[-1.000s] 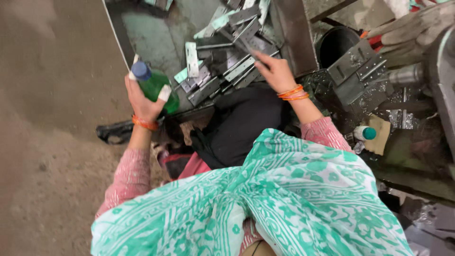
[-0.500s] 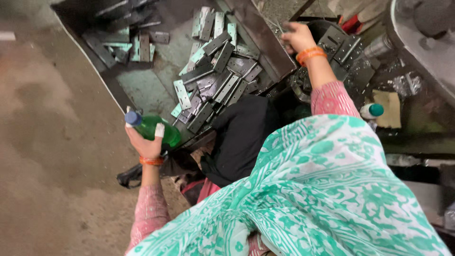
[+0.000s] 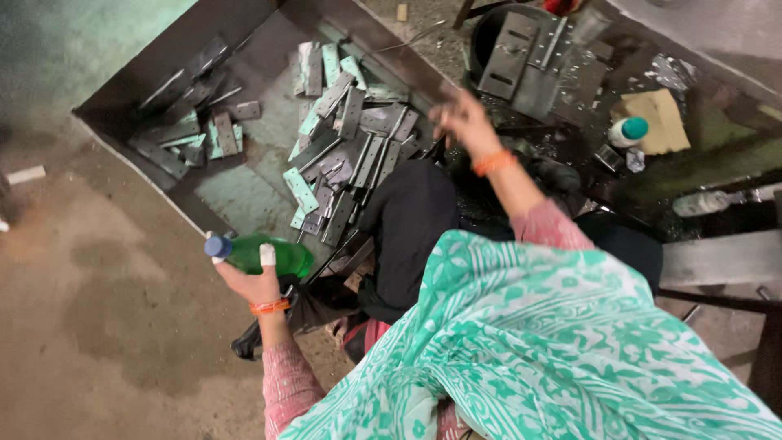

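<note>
My left hand (image 3: 248,281) grips a green plastic bottle (image 3: 269,255) with a blue cap, held on its side just off the near corner of a big metal tray (image 3: 155,69). A white bandage wraps one finger of that hand. My right hand (image 3: 462,122) reaches out over the tray's right rim, blurred; whether it holds anything I cannot tell. Both wrists wear orange bangles. Several flat metal plates (image 3: 342,147) lie piled in the tray, some with pale green film. My green-and-white patterned cloth (image 3: 554,350) fills the lower right.
A black cloth (image 3: 407,228) lies between me and the tray. Hinged metal brackets (image 3: 521,61) rest over a dark bucket at top right. A white bottle with a teal cap (image 3: 627,130) and cardboard (image 3: 660,118) sit beside them. A dusty concrete floor (image 3: 106,326) spreads left.
My left hand has lowered with the bottle, away from the tray. My right hand left the plates and moved to the tray's right rim. The view has shifted.
</note>
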The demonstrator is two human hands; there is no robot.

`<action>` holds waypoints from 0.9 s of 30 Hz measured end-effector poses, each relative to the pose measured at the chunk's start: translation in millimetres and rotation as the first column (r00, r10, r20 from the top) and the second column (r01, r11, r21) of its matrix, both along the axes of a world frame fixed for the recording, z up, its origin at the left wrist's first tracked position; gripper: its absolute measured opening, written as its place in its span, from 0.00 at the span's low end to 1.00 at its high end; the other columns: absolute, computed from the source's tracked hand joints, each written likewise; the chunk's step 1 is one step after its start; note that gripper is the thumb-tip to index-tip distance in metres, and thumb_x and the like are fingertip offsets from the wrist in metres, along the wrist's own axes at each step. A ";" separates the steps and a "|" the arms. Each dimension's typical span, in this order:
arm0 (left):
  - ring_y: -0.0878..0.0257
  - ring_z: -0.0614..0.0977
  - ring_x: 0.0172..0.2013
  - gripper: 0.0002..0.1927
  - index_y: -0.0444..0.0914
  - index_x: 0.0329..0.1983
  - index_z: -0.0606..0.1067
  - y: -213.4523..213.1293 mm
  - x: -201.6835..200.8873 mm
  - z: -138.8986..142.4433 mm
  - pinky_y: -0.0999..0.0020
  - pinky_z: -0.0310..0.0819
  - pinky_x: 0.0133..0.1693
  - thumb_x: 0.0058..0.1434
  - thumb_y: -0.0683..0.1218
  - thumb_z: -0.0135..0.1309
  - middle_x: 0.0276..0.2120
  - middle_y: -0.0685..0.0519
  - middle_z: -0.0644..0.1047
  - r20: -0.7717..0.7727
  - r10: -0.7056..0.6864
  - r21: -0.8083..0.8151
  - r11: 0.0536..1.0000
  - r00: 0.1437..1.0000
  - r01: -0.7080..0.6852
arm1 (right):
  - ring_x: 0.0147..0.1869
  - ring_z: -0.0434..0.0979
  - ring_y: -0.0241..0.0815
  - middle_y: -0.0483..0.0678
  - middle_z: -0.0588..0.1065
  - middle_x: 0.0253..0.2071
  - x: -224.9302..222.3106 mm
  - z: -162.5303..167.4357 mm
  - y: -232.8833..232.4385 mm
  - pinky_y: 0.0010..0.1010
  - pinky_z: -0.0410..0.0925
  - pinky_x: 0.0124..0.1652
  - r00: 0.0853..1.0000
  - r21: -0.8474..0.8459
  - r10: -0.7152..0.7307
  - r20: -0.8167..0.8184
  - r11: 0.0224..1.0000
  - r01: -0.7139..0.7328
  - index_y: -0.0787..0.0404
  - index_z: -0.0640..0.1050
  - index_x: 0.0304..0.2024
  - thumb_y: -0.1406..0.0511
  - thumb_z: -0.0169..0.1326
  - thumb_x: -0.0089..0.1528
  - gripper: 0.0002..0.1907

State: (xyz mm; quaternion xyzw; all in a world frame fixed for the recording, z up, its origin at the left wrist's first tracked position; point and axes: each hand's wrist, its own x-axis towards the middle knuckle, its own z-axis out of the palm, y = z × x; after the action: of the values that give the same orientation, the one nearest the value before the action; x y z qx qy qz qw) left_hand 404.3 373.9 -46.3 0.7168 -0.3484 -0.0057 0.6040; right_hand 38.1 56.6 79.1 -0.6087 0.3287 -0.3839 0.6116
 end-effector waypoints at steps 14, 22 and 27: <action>0.43 0.69 0.69 0.49 0.32 0.77 0.61 12.3 -19.4 12.9 0.52 0.60 0.71 0.58 0.52 0.71 0.69 0.37 0.68 0.257 -0.232 0.159 0.968 0.938 0.195 | 0.36 0.78 0.30 0.47 0.82 0.44 -261.3 -60.6 231.0 0.22 0.71 0.33 0.846 -0.032 -0.355 -0.398 0.927 0.374 0.59 0.78 0.60 0.71 0.49 0.66 0.19; 0.42 0.64 0.75 0.49 0.27 0.80 0.52 31.7 -33.3 16.6 0.47 0.57 0.77 0.69 0.51 0.68 0.76 0.35 0.60 0.290 -0.255 0.102 0.967 0.922 0.235 | 0.37 0.78 0.29 0.45 0.82 0.43 -342.8 -50.4 324.2 0.21 0.70 0.34 0.747 -0.111 -0.578 -0.329 0.809 0.577 0.60 0.79 0.60 0.70 0.50 0.68 0.18; 0.41 0.65 0.74 0.46 0.29 0.79 0.53 26.0 -62.0 44.7 0.47 0.58 0.75 0.70 0.50 0.66 0.74 0.36 0.61 0.384 -0.200 0.027 0.978 0.901 0.205 | 0.36 0.77 0.29 0.44 0.81 0.42 -354.7 -55.8 353.5 0.21 0.70 0.33 0.681 -0.084 -0.634 -0.366 0.752 0.654 0.59 0.78 0.59 0.70 0.50 0.68 0.17</action>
State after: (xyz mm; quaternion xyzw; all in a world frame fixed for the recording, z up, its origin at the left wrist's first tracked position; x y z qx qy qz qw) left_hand 342.2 399.9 -1.6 0.6597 -0.5327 0.0747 0.5248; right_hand -316.7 410.1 23.3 -0.4987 0.6411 -0.4428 0.3798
